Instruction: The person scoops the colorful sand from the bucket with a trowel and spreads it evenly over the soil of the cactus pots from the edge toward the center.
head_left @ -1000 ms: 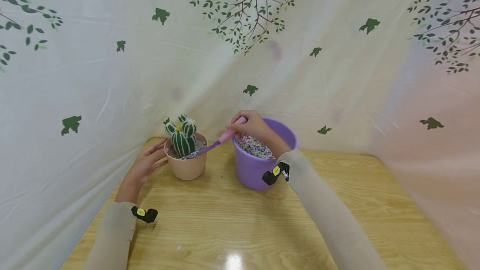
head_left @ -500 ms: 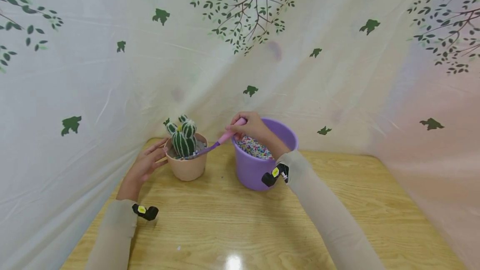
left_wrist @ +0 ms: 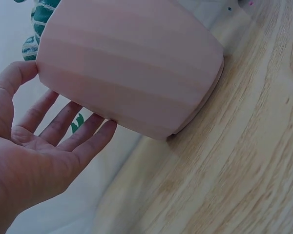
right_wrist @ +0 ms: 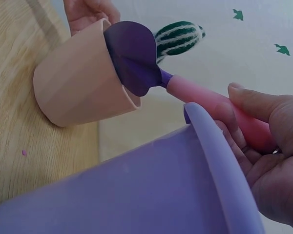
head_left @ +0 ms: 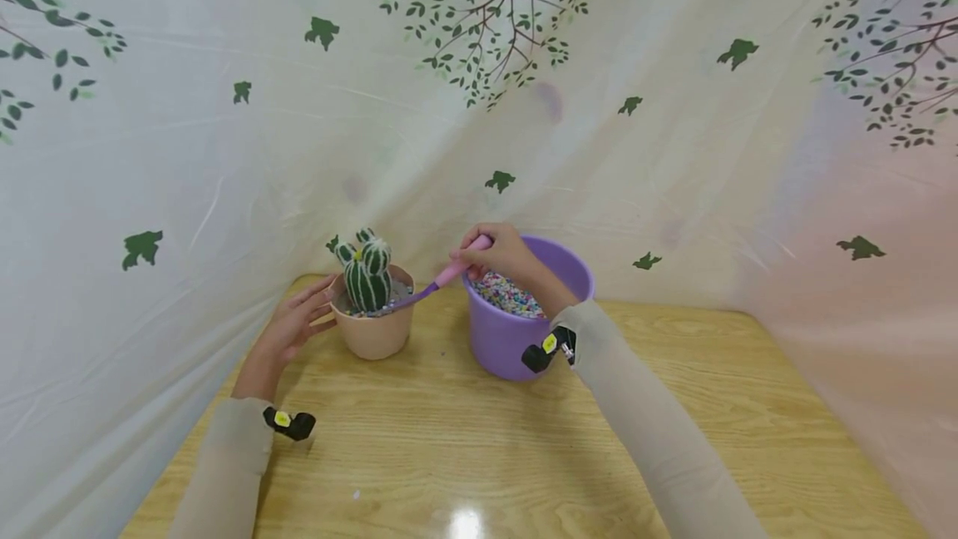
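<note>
A green cactus with white stripes (head_left: 368, 285) stands in a peach pot (head_left: 374, 338) filled with grey material and some coloured pebbles. My left hand (head_left: 293, 324) rests its fingertips against the pot's left wall, fingers fairly straight, as the left wrist view shows; the thumb touches near the rim. My right hand (head_left: 500, 254) grips the pink handle of a small trowel (head_left: 452, 271). The trowel's purple blade (right_wrist: 134, 56) reaches over the pot's rim beside the cactus; its tip is hidden in the right wrist view. Under the right hand stands a purple bucket (head_left: 503, 348) holding multicoloured pebbles (head_left: 509, 294).
Pot and bucket stand a short way apart near the back of a wooden table (head_left: 419, 439). A whitish curtain (head_left: 419, 131) printed with leaves hangs close behind them. Tiny loose bits (head_left: 356, 495) lie on the tabletop.
The trowel blade has drawn back slightly to the right, and fewer pebbles show along it. The cactus has shifted a little to the right at its top. The left hand stays at the pot.
</note>
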Tool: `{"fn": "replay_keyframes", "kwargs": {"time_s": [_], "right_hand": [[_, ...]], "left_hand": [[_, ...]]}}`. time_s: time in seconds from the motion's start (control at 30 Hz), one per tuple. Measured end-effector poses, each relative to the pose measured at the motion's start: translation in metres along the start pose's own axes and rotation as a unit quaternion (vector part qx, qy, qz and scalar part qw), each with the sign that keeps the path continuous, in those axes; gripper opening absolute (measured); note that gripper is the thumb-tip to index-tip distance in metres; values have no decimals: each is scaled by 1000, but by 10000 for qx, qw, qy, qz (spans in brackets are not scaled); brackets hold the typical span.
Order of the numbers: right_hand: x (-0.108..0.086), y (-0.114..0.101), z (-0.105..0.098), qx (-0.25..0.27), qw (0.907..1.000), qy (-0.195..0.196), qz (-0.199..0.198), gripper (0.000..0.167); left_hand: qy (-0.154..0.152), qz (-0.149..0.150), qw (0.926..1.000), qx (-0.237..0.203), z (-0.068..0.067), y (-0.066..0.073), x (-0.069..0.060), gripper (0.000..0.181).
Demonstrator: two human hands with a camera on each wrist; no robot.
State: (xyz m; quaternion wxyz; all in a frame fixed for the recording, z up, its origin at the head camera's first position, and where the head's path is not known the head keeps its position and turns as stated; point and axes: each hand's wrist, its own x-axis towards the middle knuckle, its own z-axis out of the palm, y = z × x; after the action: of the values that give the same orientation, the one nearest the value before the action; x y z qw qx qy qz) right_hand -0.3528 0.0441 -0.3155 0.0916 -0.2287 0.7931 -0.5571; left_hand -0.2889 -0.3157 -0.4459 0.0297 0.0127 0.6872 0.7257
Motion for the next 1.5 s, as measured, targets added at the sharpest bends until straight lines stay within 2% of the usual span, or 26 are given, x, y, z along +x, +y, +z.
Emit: {"fn": "replay_keyframes", "kwargs": {"time_s": [0.13, 0.23, 0.37, 0.53, 0.67, 0.8, 1.0, 1.13, 1.2, 1.23, 1.27, 1.3, 1.33, 1.37, 1.4, 1.43, 1.47, 1.5], "right_hand": [[-1, 2, -1, 61, 10000, -35, -16, 18], [-1, 3, -2, 43, 10000, -35, -23, 18], [-2, 5, -3, 11, 10000, -35, -36, 19], [-3, 7, -3, 56, 10000, -20, 37, 19], [-4, 8, -1, 149, 9999, -43, 24, 17], [-7, 8, -2, 244, 9996, -21, -134, 17], [-14, 4, -14, 162, 9981, 295, -519, 17], [-23, 0, -32, 134, 9948, 577, -824, 20], [-28, -1, -45, 118, 9922, 744, -994, 21], [-32, -2, -52, 98, 9909, 835, -1050, 22], [-36, -4, -60, 41, 9894, 932, -1110, 23], [-39, -5, -67, -7, 9877, 1045, -1166, 23], [-44, -6, -75, -39, 9860, 1152, -1202, 24], [-48, -8, -82, -83, 9843, 1249, -1243, 24], [-53, -9, -89, -156, 9824, 1344, -1291, 25], [-57, -11, -96, -248, 9802, 1446, -1331, 25], [-61, -13, -102, -339, 9777, 1532, -1393, 25], [-64, -14, -108, -446, 9751, 1612, -1459, 25]], "left_hand": [[-156, 239, 9996, 0, -2, -3, -3, 65], [-220, 308, 9993, -68, -3, -4, -4, 64], [-175, 245, 9995, -44, -1, -4, -2, 64], [-33, 113, 9997, -193, 1, -4, 2, 64], [73, 125, 9993, -340, 3, -4, 4, 60], [97, 216, 9988, -421, 4, -4, 5, 57], [139, 227, 9986, -463, 6, -2, 4, 51], [397, 141, 9987, -303, 9, 3, 1, 57], [898, 124, 9948, -457, 16, 11, -2, 59], [1296, 165, 9898, -570, 21, 17, -3, 57], [1744, 303, 9812, -773, 27, 24, -5, 52], [2255, 524, 9676, -1003, 34, 32, -6, 47], [2761, 820, 9497, -1229, 43, 41, -8, 40], [3247, 1193, 9284, -1358, 53, 51, -11, 35], [3605, 1591, 9088, -1373, 63, 61, -15, 30], [3836, 2029, 8905, -1364, 74, 70, -18, 27], [3939, 2455, 8767, -1265, 85, 79, -22, 25], [3945, 2794, 8678, -1154, 96, 88, -27, 25]]}}
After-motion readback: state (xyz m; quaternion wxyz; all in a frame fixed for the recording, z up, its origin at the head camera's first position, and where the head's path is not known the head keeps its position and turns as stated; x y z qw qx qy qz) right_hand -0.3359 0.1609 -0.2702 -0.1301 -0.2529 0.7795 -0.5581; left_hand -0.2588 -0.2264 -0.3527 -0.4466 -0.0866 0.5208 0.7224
